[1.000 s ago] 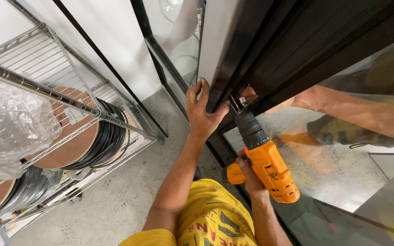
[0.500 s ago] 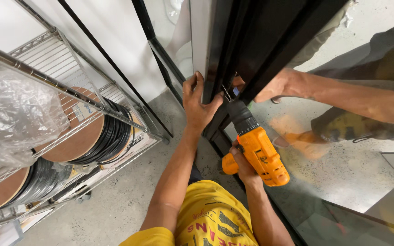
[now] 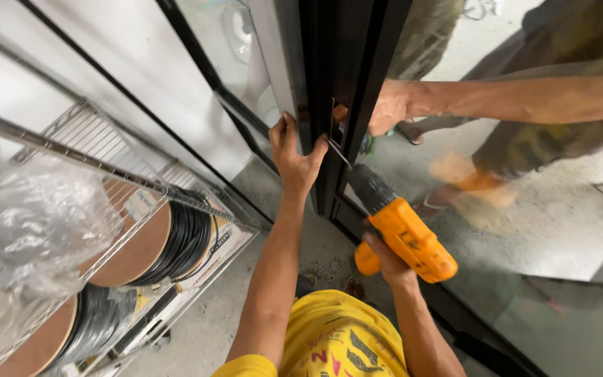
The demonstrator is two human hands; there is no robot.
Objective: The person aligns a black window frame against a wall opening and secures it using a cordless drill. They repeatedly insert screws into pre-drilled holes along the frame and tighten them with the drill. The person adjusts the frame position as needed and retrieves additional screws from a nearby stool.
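My left hand (image 3: 294, 155) presses against the edge of a black metal door frame (image 3: 357, 84), fingers wrapped on its left side. My right hand (image 3: 384, 255) grips an orange cordless drill (image 3: 405, 234), its black chuck and bit angled up-left toward a small metal plate (image 3: 333, 126) on the frame. Beyond the glass, another person's hand (image 3: 389, 106) holds the frame's far side at the same height, the forearm reaching in from the right.
A wire shelf rack (image 3: 106, 174) stands at left, carrying spools of black cable (image 3: 186, 241) and clear plastic wrap (image 3: 29, 223). A glass panel (image 3: 525, 230) fills the right. Grey concrete floor (image 3: 211, 328) lies below. My yellow shirt (image 3: 336, 342) shows at bottom.
The view has drawn closer to the frame. The drill has risen and its bit now points at the plate. The other person's hand has shifted up along the frame.
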